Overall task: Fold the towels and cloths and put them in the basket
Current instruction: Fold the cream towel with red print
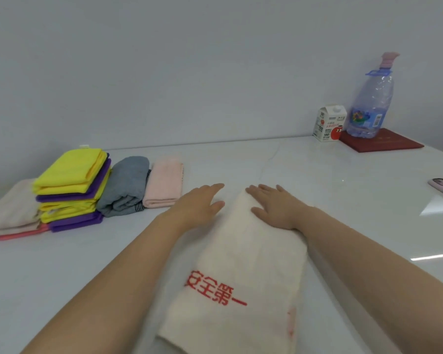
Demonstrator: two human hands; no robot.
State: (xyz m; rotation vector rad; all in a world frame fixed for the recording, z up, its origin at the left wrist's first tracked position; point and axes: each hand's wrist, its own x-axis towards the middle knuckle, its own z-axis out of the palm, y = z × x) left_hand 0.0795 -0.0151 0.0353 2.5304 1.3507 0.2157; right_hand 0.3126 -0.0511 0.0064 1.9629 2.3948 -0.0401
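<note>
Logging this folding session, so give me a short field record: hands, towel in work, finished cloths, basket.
left hand: flat, beside the cream towel
right hand: flat on the towel's far end
cream towel: long strip, red characters up
folded: yellow and purple stack, grey cloth, pink cloth, at left
basket: not in view

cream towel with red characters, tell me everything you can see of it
The cream towel looks like soft terry, folded into a long strip lying flat on the white table. Red characters cross its near half; a faint pink mark sits near its right edge. The right hand rests flat on its far end; the left hand lies beside its left edge.
</note>
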